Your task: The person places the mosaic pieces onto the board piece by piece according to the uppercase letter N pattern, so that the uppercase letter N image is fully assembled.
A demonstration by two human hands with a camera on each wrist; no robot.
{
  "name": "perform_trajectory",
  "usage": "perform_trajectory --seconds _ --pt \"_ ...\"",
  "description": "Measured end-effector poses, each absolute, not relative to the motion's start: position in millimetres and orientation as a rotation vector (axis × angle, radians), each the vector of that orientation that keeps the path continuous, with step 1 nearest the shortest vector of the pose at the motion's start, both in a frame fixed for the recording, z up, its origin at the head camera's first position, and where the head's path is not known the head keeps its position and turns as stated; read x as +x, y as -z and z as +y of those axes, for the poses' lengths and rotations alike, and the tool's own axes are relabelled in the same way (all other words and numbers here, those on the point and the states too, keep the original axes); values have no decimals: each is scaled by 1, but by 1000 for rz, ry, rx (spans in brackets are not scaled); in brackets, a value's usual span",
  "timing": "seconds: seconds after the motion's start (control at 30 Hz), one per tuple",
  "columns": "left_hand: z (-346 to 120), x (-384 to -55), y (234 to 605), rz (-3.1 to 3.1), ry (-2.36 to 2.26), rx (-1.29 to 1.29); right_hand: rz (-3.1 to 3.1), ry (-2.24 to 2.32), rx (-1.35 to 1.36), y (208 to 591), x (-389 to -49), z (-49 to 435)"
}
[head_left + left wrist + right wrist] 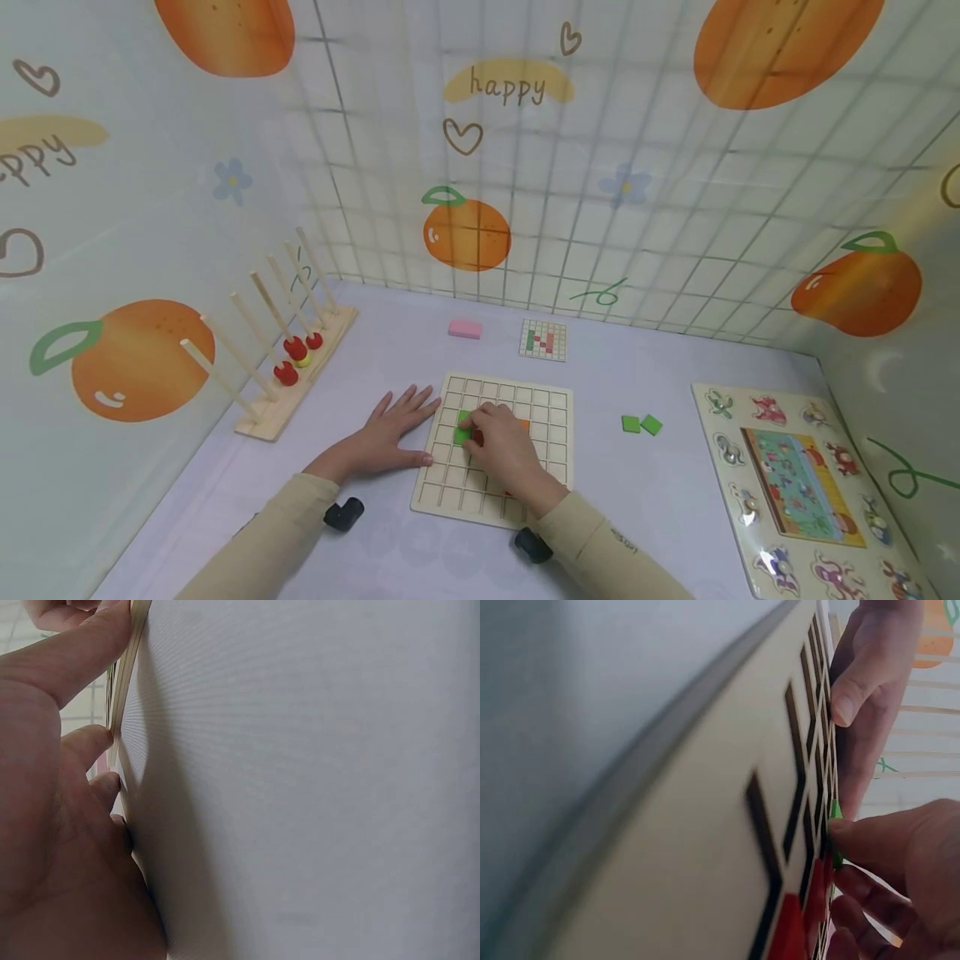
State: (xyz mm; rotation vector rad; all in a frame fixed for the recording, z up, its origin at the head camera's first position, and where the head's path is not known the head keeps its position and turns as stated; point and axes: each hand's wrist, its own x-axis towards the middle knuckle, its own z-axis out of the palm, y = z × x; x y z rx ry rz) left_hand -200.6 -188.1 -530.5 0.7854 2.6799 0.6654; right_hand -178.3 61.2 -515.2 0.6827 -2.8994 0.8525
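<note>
A wooden grid board [450, 498] lies on the table, with green tiles [461, 435], an orange tile [524, 426] and red tiles [786, 934] in its squares. Over its middle, my right hand [508, 454] pinches a green tile [835, 811] between thumb and fingers, down at the board's surface. That hand hides part of the squares in the head view. My left hand [392, 435] lies spread on the table at the board's left, its thumb [97, 645] touching the board's edge. Two loose green tiles [631, 424] lie right of the board.
Behind the board are a small pattern card [559, 348] and a pink block [465, 330]. At the left stands a wooden peg rack [273, 421] with red and yellow beads. A picture puzzle board [716, 442] lies at the right. Printed curtains [390, 208] enclose the table.
</note>
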Motion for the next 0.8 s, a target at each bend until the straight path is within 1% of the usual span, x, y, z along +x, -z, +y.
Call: perform_trajectory --seconds 0.8 --pt "-189 -201 533 2683 -672 792 -2876 -829 690 514 -176 63"
